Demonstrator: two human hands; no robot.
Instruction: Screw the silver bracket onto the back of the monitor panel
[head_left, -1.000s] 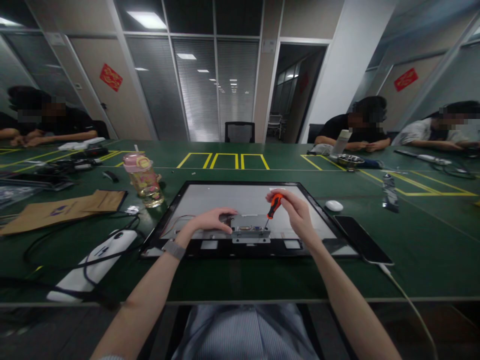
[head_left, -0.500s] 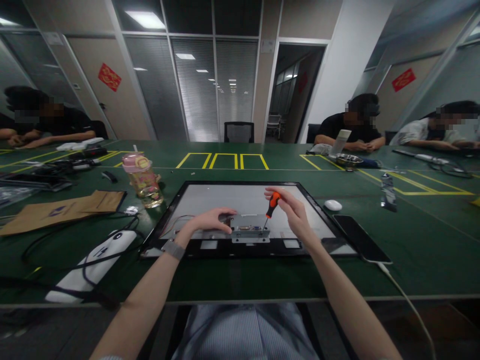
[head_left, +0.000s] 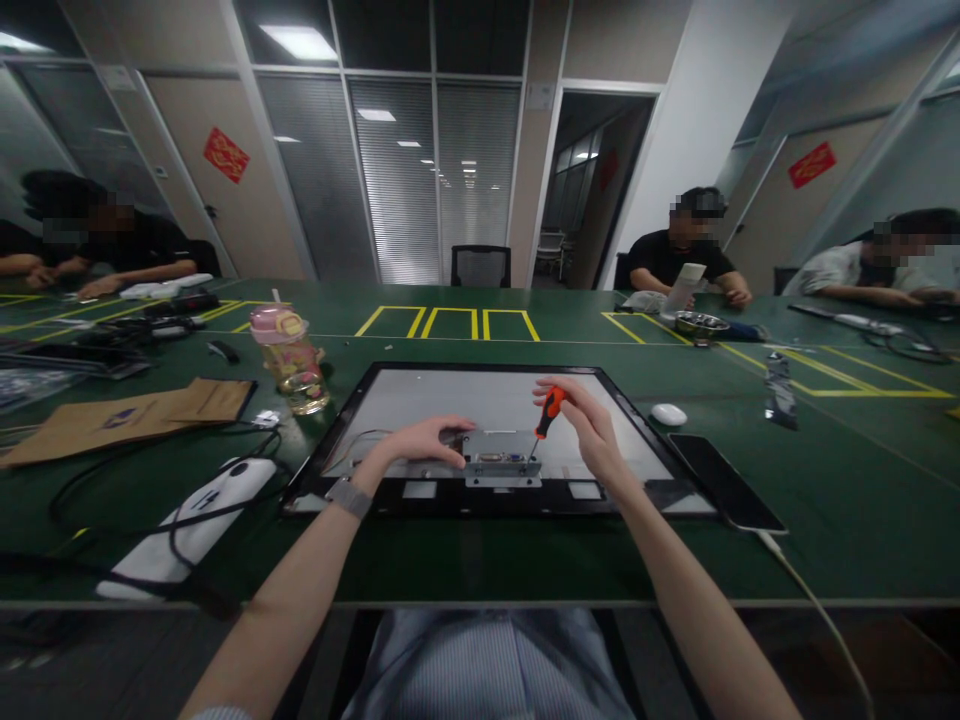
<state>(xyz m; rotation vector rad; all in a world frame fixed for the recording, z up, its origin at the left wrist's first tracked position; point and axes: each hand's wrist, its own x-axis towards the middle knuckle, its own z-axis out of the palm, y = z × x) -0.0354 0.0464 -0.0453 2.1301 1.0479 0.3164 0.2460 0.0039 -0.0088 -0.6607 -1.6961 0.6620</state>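
A flat monitor panel (head_left: 495,400) with a black frame lies on the table in front of me. On its near part stands a metal bracket (head_left: 503,480) with video connectors along its face. My left hand (head_left: 427,440) grips the bracket's left end, thumb in front and fingers behind. In my right hand (head_left: 589,420) is a screwdriver (head_left: 551,408) with an orange and black handle, held tilted. Its shaft points down to the right part of the bracket, by the connectors. Whether the tip sits in a screw is too small to tell.
A phone (head_left: 726,482) with a white cable and a white earbud case (head_left: 669,414) lie right of the panel. To the left are a drink bottle (head_left: 289,360), a brown paper envelope (head_left: 127,420) and a white power strip (head_left: 191,530) with black cables. Several people sit across the green table (head_left: 465,560).
Both hands, the screwdriver and the bracket hold nearly the same pose. The view has shifted slightly. Across the table on the right, a person has raised their head and moved a hand.
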